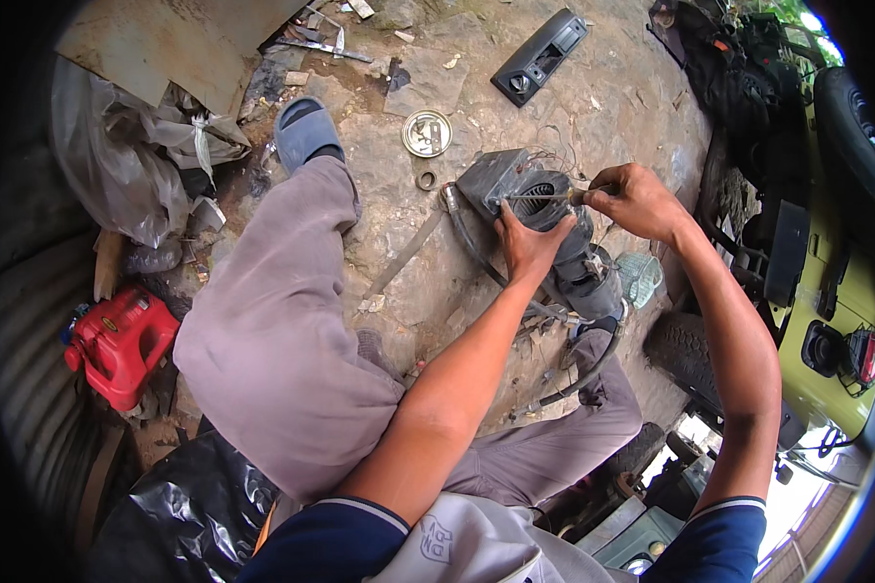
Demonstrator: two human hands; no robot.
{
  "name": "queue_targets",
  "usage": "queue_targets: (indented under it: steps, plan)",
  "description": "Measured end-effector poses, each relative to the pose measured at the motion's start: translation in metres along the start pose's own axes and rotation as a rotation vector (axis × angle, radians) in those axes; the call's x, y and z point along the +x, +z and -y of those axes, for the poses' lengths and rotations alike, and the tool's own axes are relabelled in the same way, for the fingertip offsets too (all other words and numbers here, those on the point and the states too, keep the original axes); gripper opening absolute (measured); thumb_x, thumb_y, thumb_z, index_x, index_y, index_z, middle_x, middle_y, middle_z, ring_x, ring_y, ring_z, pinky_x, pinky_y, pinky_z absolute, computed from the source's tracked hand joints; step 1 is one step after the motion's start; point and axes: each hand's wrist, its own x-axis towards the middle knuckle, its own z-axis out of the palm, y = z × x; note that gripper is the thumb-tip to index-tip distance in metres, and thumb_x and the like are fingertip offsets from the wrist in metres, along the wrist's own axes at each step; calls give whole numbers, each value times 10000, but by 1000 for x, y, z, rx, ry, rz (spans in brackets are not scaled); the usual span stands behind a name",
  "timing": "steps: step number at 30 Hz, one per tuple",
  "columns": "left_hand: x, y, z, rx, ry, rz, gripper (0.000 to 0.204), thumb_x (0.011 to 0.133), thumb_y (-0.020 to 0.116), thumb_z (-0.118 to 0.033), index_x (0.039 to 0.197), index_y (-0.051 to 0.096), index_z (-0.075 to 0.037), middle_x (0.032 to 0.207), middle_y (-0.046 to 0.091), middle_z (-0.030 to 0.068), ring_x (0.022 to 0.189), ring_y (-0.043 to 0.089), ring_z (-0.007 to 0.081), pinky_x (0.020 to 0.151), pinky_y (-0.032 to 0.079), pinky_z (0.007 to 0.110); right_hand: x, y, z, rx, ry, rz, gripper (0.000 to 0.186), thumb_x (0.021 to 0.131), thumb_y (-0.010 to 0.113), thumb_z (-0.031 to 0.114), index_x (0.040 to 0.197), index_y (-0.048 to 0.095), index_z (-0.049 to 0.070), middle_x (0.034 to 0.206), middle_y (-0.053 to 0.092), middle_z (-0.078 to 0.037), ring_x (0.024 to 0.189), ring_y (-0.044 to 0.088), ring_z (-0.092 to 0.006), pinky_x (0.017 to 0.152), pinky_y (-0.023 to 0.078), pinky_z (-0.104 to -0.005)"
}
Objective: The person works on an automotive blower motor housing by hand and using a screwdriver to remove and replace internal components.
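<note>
Currently | right grip (640,202): closed round screwdriver (576,197) | left grip (530,243): splayed, black housing (577,241) beneath

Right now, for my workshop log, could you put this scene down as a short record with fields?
Left hand: thumb and fingers spread, touching the black unit
Right hand: gripping a thin-shafted tool, probably a screwdriver
Tool position: shaft across the unit's round opening in this view; contact unclear
Beyond the unit: round tin, small ring, black panel
Far left: red jerrycan
Far right: yellow-green vehicle
</note>
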Motion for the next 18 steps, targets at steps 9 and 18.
queue_targets:
  steps: [9,18]
  plan:
    - [1,1,2,0,-23,23,1306,587,893,-588,1493,257,105,1442,377,303,1354,410,420,1127,385,443,6,8,-15,4,-16,-24,366,865,682,304,994,724,-36,840,698,-246,791,702,-326,754,530,-416]
    - [1,0,2,-8,7,8,1279,607,893,-550,1488,249,117,1413,391,320,1333,424,427,1112,391,454,2,10,-15,21,-24,-47,362,870,676,308,981,720,-34,771,672,-230,712,670,-307,712,517,-418]
